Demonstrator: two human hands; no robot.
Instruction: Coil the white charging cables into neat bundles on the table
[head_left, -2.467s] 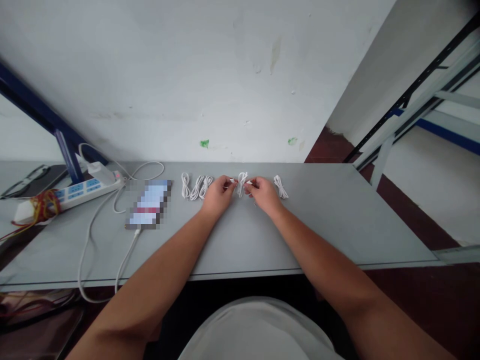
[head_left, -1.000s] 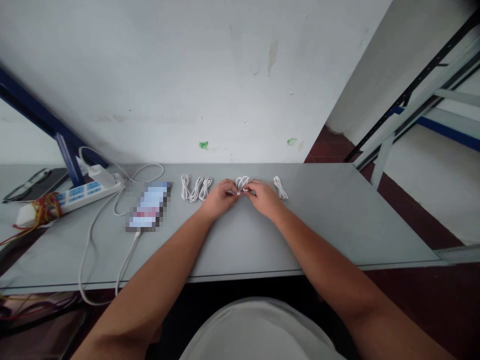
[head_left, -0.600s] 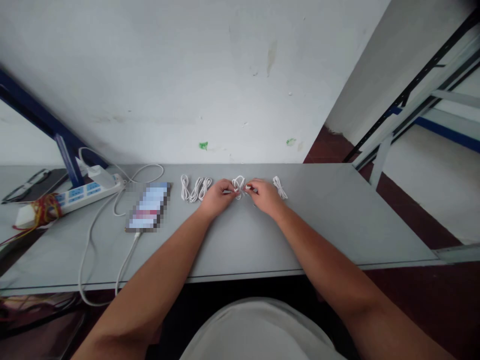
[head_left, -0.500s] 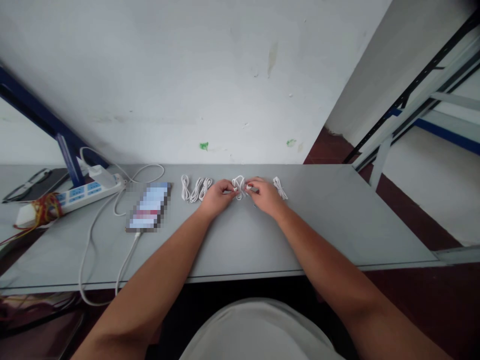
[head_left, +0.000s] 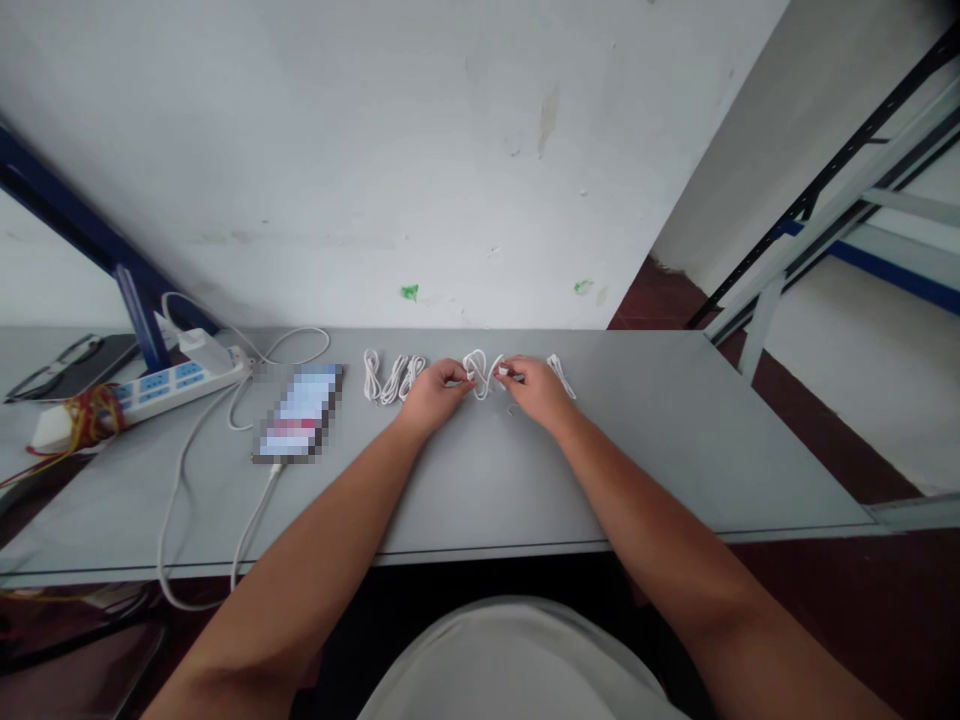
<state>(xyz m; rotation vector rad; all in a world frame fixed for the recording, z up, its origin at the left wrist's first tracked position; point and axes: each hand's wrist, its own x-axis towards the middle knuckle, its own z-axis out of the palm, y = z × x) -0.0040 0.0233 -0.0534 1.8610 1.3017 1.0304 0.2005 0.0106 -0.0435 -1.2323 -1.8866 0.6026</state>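
Observation:
A loosely looped white cable [head_left: 480,366] lies between my two hands over the grey table. My left hand [head_left: 441,392] is closed in a pinch on the cable's left side, at what looks like one of its ends. With thumb and fingers together, my right hand [head_left: 534,386] pinches a white connector end on the other side. Just left of my left hand are several bundled white cables [head_left: 391,380]. Another white cable bundle [head_left: 561,376] rests beyond my right hand, partly hidden by it.
A phone [head_left: 300,412] with a charging cable plugged in lies to the left. Farther left is a power strip [head_left: 165,388] wrapped with red and yellow wires, near a blue metal post [head_left: 141,318]. A white wall [head_left: 450,180] rises behind the table [head_left: 645,450].
My right hand has shifted slightly to the right, drawing its cable end away from the loops. My left hand stays nearly in place.

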